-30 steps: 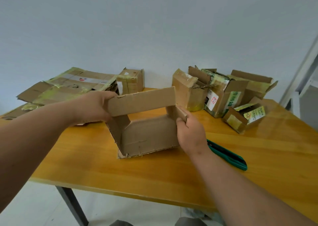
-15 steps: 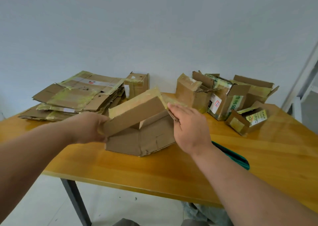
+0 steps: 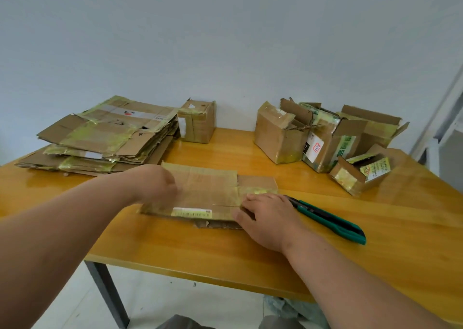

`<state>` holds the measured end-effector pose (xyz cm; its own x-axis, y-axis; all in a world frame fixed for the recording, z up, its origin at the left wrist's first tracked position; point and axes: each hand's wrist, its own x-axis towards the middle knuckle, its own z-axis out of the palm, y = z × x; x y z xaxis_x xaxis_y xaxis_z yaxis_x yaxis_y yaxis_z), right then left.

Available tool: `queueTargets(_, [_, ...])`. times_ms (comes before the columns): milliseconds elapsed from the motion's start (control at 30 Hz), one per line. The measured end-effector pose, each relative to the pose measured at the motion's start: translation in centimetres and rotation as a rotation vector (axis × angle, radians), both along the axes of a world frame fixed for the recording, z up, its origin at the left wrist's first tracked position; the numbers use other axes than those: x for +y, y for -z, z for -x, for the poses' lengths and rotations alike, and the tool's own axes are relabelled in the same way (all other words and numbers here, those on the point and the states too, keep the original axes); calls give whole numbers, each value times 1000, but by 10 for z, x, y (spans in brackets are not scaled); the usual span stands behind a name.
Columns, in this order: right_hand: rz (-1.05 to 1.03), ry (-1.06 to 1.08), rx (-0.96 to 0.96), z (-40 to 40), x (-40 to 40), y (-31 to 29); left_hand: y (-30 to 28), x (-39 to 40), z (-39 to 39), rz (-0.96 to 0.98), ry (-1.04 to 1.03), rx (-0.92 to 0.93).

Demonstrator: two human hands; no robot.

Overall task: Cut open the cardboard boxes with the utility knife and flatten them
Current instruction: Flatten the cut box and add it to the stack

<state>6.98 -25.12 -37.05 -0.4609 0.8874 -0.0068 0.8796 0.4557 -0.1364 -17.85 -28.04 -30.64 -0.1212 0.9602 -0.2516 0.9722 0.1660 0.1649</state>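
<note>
While both hands, the left hand [image 3: 160, 186] blurred and the right hand [image 3: 265, 216] with straight fingers, press the flattened box [image 3: 210, 193] near the tabletop's [image 3: 175, 248] front edge, it may spring back up, nudging the utility knife [image 3: 330, 218] beside it.

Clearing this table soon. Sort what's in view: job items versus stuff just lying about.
Job:
flattened brown cardboard box under both hands
green utility knife
unflattened taped cardboard boxes
small closed cardboard box
stack of flattened cardboard

Lying about:
white frame at right edge
</note>
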Motion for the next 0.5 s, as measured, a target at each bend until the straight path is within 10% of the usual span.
queueTargets(500, [83,-16,3,3,23,9,60,28,-35,132,205,193])
